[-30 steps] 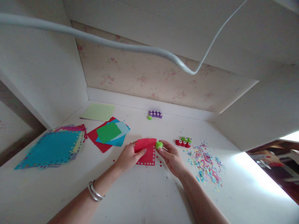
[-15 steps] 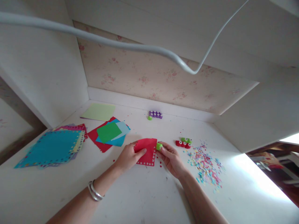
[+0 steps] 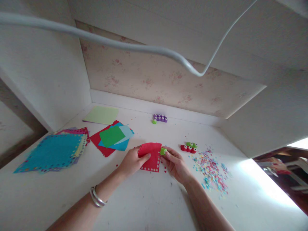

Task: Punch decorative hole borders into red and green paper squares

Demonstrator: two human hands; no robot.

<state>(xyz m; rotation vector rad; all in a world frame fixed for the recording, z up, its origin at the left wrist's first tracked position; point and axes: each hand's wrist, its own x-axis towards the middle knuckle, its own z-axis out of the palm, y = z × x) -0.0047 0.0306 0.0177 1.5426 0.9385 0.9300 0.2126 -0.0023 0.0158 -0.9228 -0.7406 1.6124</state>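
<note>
My left hand [image 3: 133, 161] grips the left side of a red sheet of paper [image 3: 151, 152], its thumb lying on top. Small shapes are punched along the sheet's bottom edge and the lower part of its right edge. Between the fingers and thumb of my right hand [image 3: 176, 163] is a small green craft punch [image 3: 163, 151], set against the sheet's right edge. A few tiny red cut-outs [image 3: 165, 171] lie on the table just below that hand.
Red and green punches [image 3: 189, 148] stand to the right, near scattered paper confetti [image 3: 213, 170]. Purple punches [image 3: 160, 117] sit at the back. Loose coloured sheets [image 3: 112, 137], a pale green stack [image 3: 101, 115] and blue punched sheets [image 3: 53, 150] lie left. A white cable [image 3: 144, 48] hangs across above.
The green punch and my right hand have shifted very slightly left, so the punch now overlaps the red paper's right edge a little more. My left hand keeps its hold.
</note>
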